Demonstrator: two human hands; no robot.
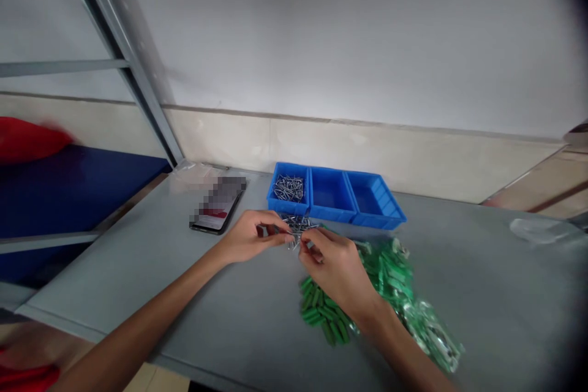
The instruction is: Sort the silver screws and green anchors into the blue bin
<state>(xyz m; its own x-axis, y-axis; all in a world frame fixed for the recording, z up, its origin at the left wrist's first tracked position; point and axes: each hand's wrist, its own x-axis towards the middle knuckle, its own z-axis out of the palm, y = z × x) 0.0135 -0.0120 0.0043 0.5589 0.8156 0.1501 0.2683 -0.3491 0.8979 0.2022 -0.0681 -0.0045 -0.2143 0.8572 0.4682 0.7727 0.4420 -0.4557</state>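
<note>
My left hand (255, 236) is closed in a pinch, with thumb and forefinger together at the edge of a small heap of silver screws (301, 224). Facing it across a narrow gap, my right hand (340, 263) is pinched as well. What the fingertips hold is too small to make out, though thin metal pieces show right beside them. Below and partly behind the right hand lie many green plastic wall plugs (326, 315). To that hand's right is a pile of clear plastic packets (395, 278) with green pieces inside.
Behind the heap stand three joined blue bins (333, 196); the left one contains screws (288, 188). A phone (218, 205) lies left on the grey table (197, 300). Clear plastic (542, 231) rests at the far right. A metal frame (131, 55) rises at the left by the wall.
</note>
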